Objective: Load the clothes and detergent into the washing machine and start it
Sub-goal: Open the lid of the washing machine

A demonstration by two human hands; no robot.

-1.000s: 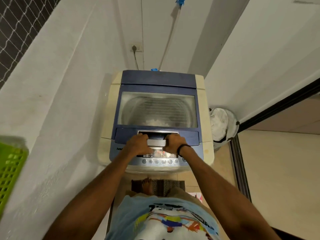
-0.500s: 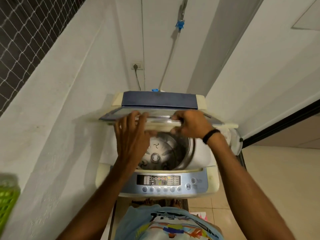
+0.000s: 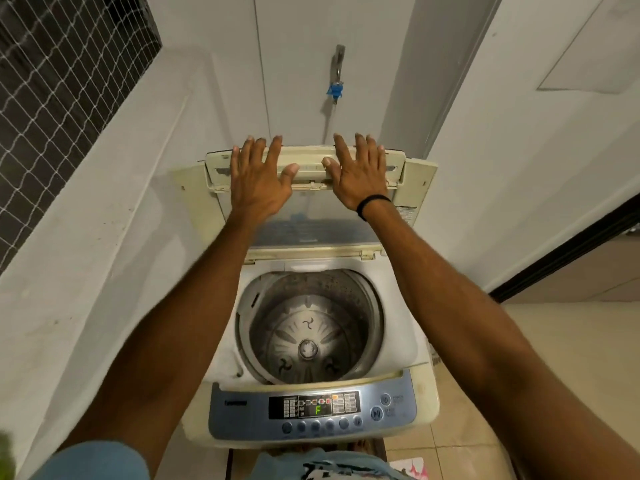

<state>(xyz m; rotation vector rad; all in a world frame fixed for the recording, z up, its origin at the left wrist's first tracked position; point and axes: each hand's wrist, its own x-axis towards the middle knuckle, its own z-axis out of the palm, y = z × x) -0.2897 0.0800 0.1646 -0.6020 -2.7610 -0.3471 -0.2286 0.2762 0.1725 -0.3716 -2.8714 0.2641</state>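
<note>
A cream top-loading washing machine (image 3: pixel 424 382) stands in front of me. Its folding lid (image 3: pixel 308 164) is raised upright against the back wall. My left hand (image 3: pixel 261 178) and my right hand (image 3: pixel 360 171) press flat on the lid's underside, fingers spread and straight. The steel drum (image 3: pixel 308 323) lies bare below, with no clothes in it. The blue control panel (image 3: pixel 311 410) at the front shows a lit green "F". No clothes or detergent are in view.
White walls close in on the left and right. A tap with a blue fitting (image 3: pixel 336 88) hangs on the back wall above the lid. A netted dark window (image 3: pixel 62 81) is at upper left. A tiled floor (image 3: pixel 571 358) opens to the right past a dark door track.
The lid went from shut, through half raised, to fully upright against the wall. Both hands moved from gripping the front handle to pressing flat on the lid. The drum came into view.
</note>
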